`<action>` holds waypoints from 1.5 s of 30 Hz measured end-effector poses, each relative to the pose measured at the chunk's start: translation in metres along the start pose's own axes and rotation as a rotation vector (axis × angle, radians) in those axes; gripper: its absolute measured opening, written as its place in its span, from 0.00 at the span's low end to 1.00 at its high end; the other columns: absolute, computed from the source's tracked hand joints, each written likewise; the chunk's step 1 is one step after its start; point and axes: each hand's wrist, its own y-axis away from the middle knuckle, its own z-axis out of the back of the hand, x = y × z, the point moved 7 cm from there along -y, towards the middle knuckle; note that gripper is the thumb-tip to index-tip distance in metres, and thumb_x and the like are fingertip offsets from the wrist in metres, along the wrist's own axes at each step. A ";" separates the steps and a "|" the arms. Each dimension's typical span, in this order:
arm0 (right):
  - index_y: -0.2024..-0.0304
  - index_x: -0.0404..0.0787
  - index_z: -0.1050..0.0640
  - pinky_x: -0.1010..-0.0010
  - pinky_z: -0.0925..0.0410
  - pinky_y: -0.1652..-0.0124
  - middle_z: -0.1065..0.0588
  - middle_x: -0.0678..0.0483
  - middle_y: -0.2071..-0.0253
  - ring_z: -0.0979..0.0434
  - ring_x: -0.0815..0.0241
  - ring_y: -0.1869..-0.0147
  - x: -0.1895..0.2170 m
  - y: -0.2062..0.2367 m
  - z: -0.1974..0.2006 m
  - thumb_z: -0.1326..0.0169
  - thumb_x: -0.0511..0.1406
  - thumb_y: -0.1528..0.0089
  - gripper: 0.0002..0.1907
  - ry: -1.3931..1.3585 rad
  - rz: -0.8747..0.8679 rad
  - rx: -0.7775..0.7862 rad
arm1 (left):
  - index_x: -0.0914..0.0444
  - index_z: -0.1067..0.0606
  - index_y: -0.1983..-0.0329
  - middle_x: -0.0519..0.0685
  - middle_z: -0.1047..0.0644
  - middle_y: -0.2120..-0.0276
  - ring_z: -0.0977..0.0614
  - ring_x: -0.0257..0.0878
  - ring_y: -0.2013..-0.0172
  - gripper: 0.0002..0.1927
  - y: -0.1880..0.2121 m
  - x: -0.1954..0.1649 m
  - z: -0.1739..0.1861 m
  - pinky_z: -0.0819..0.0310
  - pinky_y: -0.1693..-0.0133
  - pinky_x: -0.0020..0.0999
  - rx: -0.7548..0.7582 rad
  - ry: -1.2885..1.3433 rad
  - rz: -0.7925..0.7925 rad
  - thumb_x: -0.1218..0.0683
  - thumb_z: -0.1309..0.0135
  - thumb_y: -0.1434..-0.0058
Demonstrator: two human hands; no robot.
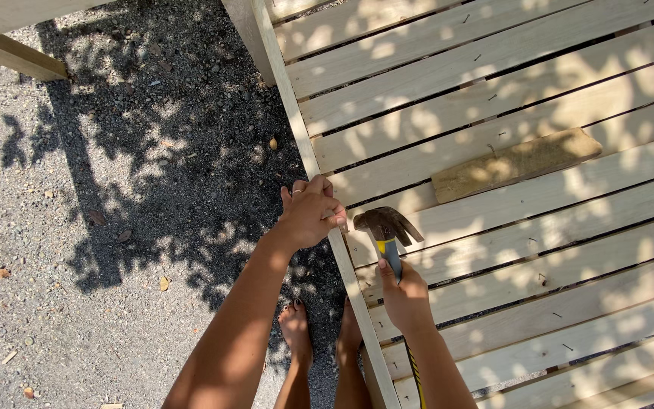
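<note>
My right hand point(405, 297) grips a claw hammer point(386, 227) close under its dark metal head, which hovers just over the pale slats near the frame's edge. The hammer's blue, yellow and black handle runs back under my forearm. My left hand point(311, 210) is closed on the side rail point(297, 113) of a slatted wooden frame point(493, 91), a few centimetres left of the hammer head. Whether a nail sits under its fingers cannot be made out. Small nails stick up from several slats.
A short rough wooden block point(515, 164) lies across the slats to the right of the hammer. Grey gravel ground point(100, 227) with tree shadows and dry leaves lies left of the frame. My bare feet point(297, 326) stand beside the rail. Another timber piece point(13, 53) crosses the top left corner.
</note>
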 end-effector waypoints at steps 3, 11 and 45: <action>0.64 0.39 0.23 0.64 0.33 0.71 0.29 0.53 0.79 0.33 0.61 0.75 -0.001 0.001 0.001 0.51 0.55 0.35 0.26 -0.023 -0.056 0.015 | 0.55 0.20 0.71 0.47 0.31 0.59 0.28 0.47 0.58 0.15 0.012 0.034 0.032 0.32 0.49 0.54 -0.364 0.272 0.019 0.43 0.42 0.31; 0.66 0.37 0.24 0.65 0.36 0.73 0.32 0.55 0.81 0.36 0.63 0.76 0.002 0.000 0.000 0.50 0.54 0.34 0.26 -0.064 -0.021 0.014 | 0.55 0.17 0.57 0.50 0.34 0.50 0.29 0.49 0.50 0.15 0.052 0.006 0.041 0.29 0.49 0.55 -0.618 0.057 -0.109 0.49 0.36 0.48; 0.65 0.36 0.24 0.53 0.31 0.67 0.25 0.44 0.77 0.25 0.41 0.73 0.026 0.003 0.004 0.50 0.50 0.34 0.23 0.231 0.277 -0.108 | 0.59 0.26 0.50 0.54 0.31 0.47 0.26 0.56 0.44 0.18 0.091 -0.039 -0.048 0.32 0.40 0.51 -0.675 0.092 0.038 0.59 0.42 0.45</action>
